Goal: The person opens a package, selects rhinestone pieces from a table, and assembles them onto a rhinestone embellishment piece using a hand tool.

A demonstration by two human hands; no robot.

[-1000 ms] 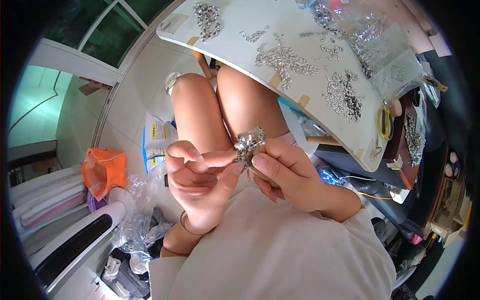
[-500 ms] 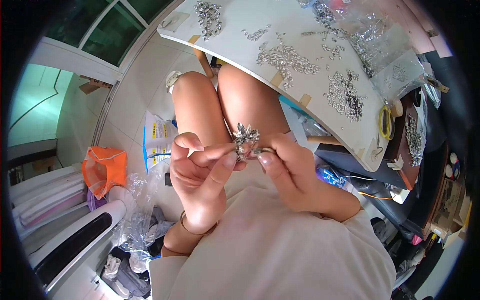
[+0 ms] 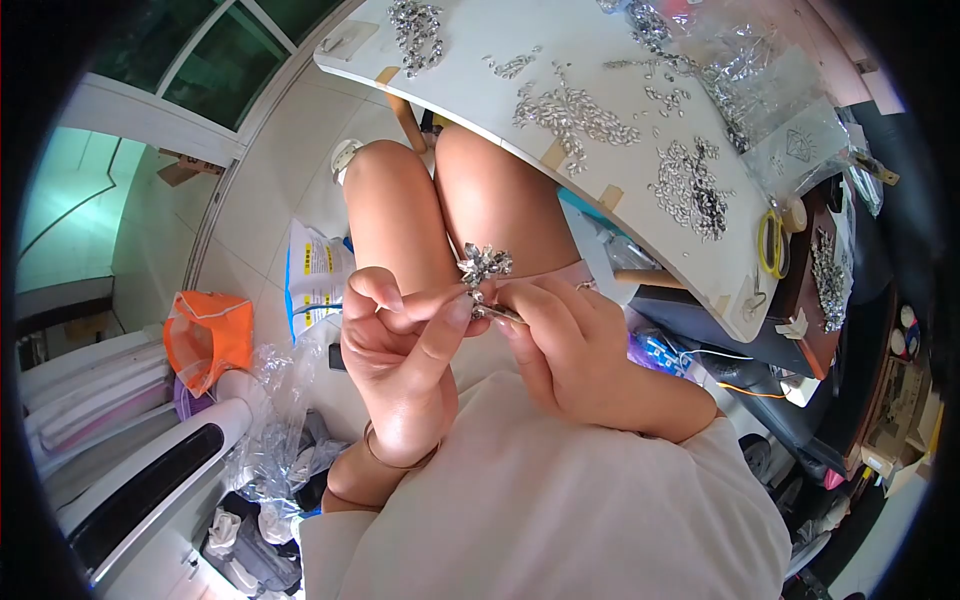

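Above my lap, my left hand (image 3: pixel 405 335) is closed, pinching a crystal rhinestone ornament (image 3: pixel 485 262) between thumb and index finger. Clusters of clear pointed stones spread out at its top, and smaller stones sit lower, by the thumb tip. My right hand (image 3: pixel 560 335) is closed at the ornament's lower right side. Its thumb and fingers grip a thin metallic piece (image 3: pixel 503 314) that reaches toward the ornament's base; the fingers hide most of it, so its kind is unclear.
Ahead stands a white table (image 3: pixel 470 95) with piles of loose rhinestones (image 3: pixel 575 118). Yellow-handled scissors (image 3: pixel 771 245) and plastic bags (image 3: pixel 800 150) lie at its right. An orange bag (image 3: pixel 208 340) and clear plastic wrap (image 3: pixel 270 430) are at the left.
The ornament has tilted and shifted slightly left. My right hand has turned, its fingers now curling over the thin piece nearer the ornament's base. My left hand keeps its pinch.
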